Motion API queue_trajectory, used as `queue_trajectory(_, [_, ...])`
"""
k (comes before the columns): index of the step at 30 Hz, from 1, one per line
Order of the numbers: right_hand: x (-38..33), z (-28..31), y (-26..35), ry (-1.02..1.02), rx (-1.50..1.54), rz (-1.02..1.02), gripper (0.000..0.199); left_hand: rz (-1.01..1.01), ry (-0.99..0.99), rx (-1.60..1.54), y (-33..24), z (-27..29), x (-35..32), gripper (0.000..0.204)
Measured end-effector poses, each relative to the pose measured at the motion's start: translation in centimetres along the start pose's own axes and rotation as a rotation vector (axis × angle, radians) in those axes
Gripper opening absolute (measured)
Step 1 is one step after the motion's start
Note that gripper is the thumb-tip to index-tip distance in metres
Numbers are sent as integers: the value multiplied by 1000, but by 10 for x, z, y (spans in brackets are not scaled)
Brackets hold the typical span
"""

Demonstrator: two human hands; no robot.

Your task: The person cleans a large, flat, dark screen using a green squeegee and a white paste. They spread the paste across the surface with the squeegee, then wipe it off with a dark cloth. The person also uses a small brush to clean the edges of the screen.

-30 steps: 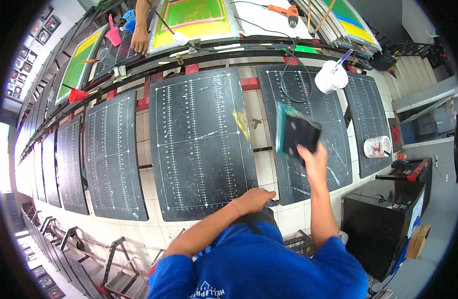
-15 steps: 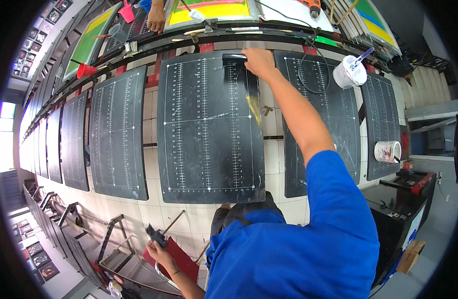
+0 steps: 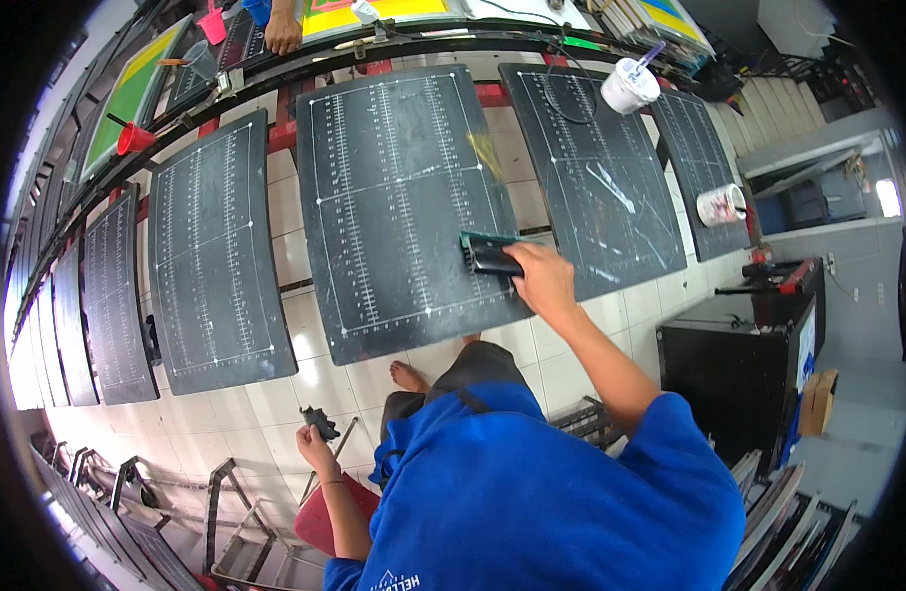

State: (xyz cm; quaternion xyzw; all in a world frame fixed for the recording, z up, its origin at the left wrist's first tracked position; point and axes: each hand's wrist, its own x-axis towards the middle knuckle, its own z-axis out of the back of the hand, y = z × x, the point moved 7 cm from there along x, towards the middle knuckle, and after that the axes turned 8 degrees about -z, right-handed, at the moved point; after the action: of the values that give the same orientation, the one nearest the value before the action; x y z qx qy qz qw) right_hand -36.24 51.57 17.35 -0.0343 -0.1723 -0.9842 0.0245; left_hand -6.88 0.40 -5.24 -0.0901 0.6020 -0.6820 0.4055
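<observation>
My right hand [image 3: 546, 281] is closed round the black handle of a squeegee [image 3: 487, 254], whose green edge shows along its far side. The squeegee rests on the near right part of a dark board [image 3: 374, 236] marked with white rulers and lines. A yellow smear [image 3: 483, 156] lies on that board's right edge. Off to the lower left, beyond the board's near edge, my left hand [image 3: 316, 448] grips a crumpled dark cloth [image 3: 321, 424].
Similar marked boards flank mine, one on the left [image 3: 214, 256] and one on the right [image 3: 596, 187]. A white tub [image 3: 628, 87] and a stained pot [image 3: 721, 205] stand at right. Another person's hand [image 3: 283, 32] is at the far rail. A red seat [image 3: 325, 517] is lower left.
My right hand has drawn the squeegee from the board's far edge toward me, to its near right part. My left hand still holds the cloth. The whole view has shifted and tilted.
</observation>
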Motion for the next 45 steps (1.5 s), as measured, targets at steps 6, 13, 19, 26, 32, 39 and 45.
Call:
queue_trajectory(6, [-104,-28,61,-58,-65,-322,43,23,131,61,35,4,31,4])
queue_trajectory(13, [-54,-45,165,178,210,-195,31,48,171,109,67,30,51,6])
queue_trajectory(19, [130,-25,106,-81,18,-91,30,117,71,103,75,78,7,6])
queue_trajectory(26, [197,-61,84,-74,-145,72,31,260,13,164,119,115,-56,6])
queue_trajectory(32, [-10,-55,111,38,-45,123,43,346,166,254,160,91,-50,17])
queue_trajectory(39, [-10,-23,92,273,104,-23,38,337,107,128,131,35,-17,7])
queue_trajectory(45, [234,-12,50,-130,-33,-145,33,270,39,49,67,28,-16,9])
